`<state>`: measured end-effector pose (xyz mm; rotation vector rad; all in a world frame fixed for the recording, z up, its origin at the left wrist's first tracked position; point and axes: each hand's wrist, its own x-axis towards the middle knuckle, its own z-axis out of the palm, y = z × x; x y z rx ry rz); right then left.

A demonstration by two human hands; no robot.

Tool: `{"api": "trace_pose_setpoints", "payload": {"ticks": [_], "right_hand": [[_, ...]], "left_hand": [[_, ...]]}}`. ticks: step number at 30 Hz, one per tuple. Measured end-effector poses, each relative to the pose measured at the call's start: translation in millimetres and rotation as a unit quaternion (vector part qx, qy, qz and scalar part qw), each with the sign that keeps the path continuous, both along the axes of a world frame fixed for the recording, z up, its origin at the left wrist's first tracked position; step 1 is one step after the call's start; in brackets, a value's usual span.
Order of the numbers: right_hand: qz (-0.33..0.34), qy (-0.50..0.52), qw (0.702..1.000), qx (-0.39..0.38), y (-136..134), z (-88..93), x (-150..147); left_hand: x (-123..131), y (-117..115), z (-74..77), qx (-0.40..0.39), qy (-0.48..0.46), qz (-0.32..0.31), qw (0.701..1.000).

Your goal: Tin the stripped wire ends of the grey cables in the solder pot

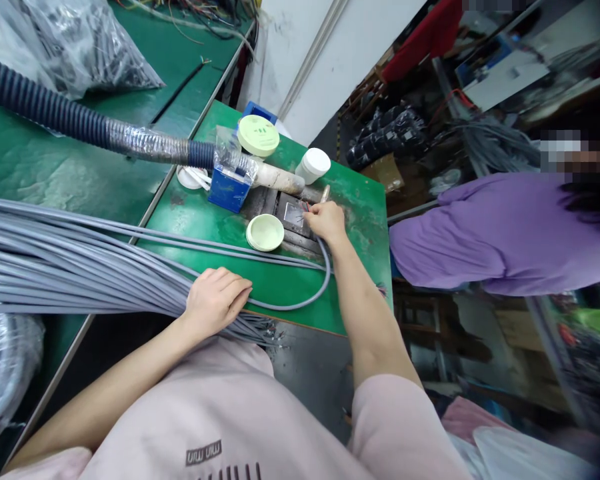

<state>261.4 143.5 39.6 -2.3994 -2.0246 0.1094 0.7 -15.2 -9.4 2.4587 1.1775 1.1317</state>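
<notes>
My right hand [327, 221] pinches the end of a grey cable [325, 280]. Thin wires stick out of that end, over a small pot of shiny silver surface [294, 213] set in a dark, dirty metal block. From the hand the cable curves down and back left toward a thick bundle of grey cables [105, 273]. My left hand [217, 300] is closed over the bundle near the table's front edge; its fingertips are partly hidden. A round, pale green open tub [265, 233] stands just left of the pot.
A ribbed dark hose [75, 120] ends in a pale nozzle [280, 179] by the pot, passing a blue box [229, 190]. Behind stand a round lid [258, 135] and a white jar [314, 164]. A person in a purple top [500, 233] is at the right. Bagged parts [100, 50] lie far left.
</notes>
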Motion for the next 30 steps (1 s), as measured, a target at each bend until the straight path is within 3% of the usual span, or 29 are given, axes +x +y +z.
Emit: {"api": "trace_pose_setpoints", "payload": {"ticks": [15, 19, 22, 25, 28, 30], "right_hand": [[-0.001, 0.016, 1.000, 0.009, 0, 0.1, 5], [0.018, 0.165, 0.985, 0.048, -25, 24.4, 1], [0.041, 0.351, 0.934, 0.056, -61, 47.1, -14], [0.061, 0.464, 0.882, 0.047, -97, 59.2, -38], [0.082, 0.532, 0.842, 0.031, -122, 59.5, -63], [0.090, 0.560, 0.823, 0.022, -131, 56.8, -77]], "left_hand": [[0, 0, -0.9, -0.015, -0.010, -0.004, 1.000], [0, 0, -1.2, -0.019, -0.036, -0.003, 0.999], [2, 2, 4.7, -0.064, -0.134, -0.002, 0.989], [13, 6, 14.6, -0.173, -0.294, -0.011, 0.940], [30, 11, 22.2, -0.310, -0.454, -0.051, 0.834], [42, 12, 24.8, -0.358, -0.538, -0.069, 0.760]]}}
